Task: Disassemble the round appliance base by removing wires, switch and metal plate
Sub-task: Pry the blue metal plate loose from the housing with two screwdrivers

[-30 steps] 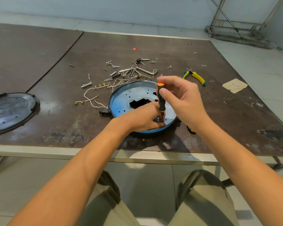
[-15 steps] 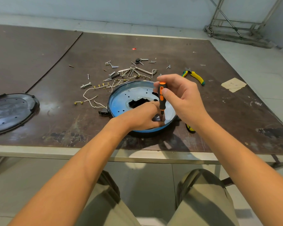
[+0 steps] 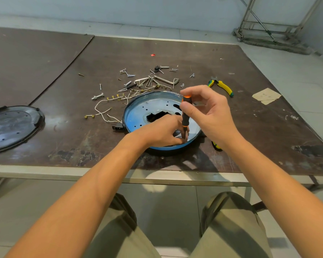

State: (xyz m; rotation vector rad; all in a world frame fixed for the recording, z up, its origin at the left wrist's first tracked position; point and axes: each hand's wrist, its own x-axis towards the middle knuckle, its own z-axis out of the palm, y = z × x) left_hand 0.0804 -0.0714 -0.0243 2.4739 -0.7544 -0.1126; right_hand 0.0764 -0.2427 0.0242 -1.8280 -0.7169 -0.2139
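Observation:
The round appliance base [image 3: 138, 116], a shiny blue-tinted metal plate with a dark hole in its middle, lies near the table's front edge. My right hand [image 3: 207, 112] holds a black and orange screwdriver [image 3: 185, 116] upright, its tip down at the plate's near rim. My left hand [image 3: 160, 131] rests inside the plate with its fingers curled around the screwdriver's tip; what they pinch is hidden. A black switch [image 3: 117, 126] sticks out at the base's left edge. White wires [image 3: 103, 112] with brass terminals trail left of it.
Loose screws, bolts and hex keys [image 3: 149, 81] lie scattered behind the base. Yellow-green pliers [image 3: 222, 85] sit at the right, a second yellow tool [image 3: 215, 146] pokes out under my right wrist. A black round cover [image 3: 11, 125] lies far left. Paper scrap [image 3: 266, 95] at right.
My right hand has shifted slightly on the screwdriver handle, which stays upright at the same spot. My left hand keeps its place at the tip.

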